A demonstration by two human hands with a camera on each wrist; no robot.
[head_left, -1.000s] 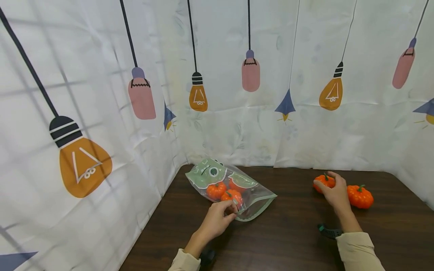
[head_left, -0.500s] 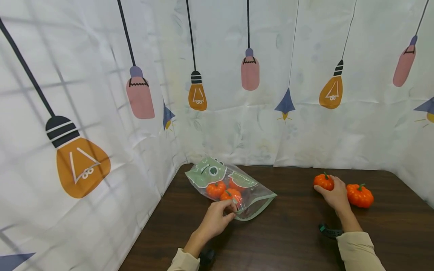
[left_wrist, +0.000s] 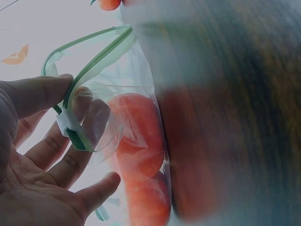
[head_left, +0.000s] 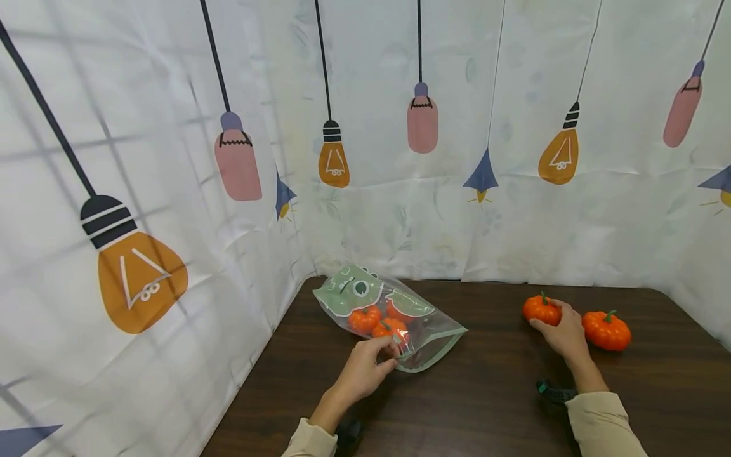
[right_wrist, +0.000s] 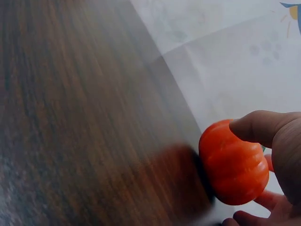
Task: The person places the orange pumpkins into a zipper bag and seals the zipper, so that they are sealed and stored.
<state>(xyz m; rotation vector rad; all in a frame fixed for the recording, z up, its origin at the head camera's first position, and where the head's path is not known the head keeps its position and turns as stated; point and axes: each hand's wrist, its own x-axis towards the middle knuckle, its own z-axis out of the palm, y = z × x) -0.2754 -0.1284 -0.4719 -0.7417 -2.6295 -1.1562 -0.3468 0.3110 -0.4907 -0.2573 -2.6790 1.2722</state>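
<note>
On the left of the table lies a clear zip bag [head_left: 421, 327] with a green cartoon creature printed on it and several small orange pumpkins [head_left: 391, 330] inside. My left hand [head_left: 365, 368] pinches the rim of its mouth; the left wrist view shows the thumb and fingers at the green zip edge [left_wrist: 96, 62], just by a white slider [left_wrist: 66, 121]. The mouth gapes there. Over on the right, my right hand [head_left: 568, 330] holds a glossy orange pumpkin [right_wrist: 233, 162] low at the tabletop, thumb on one side and fingers round the other.
A second loose orange pumpkin [head_left: 606, 331] with a green stem sits just right of my right hand. The dark wooden table [head_left: 468, 393] ends at a white curtain [head_left: 388, 222] printed with lamps, which hangs behind and at the left.
My right hand has shifted the held pumpkin slightly to the left, farther from the loose one. The left hand and the bag have stayed in place.
</note>
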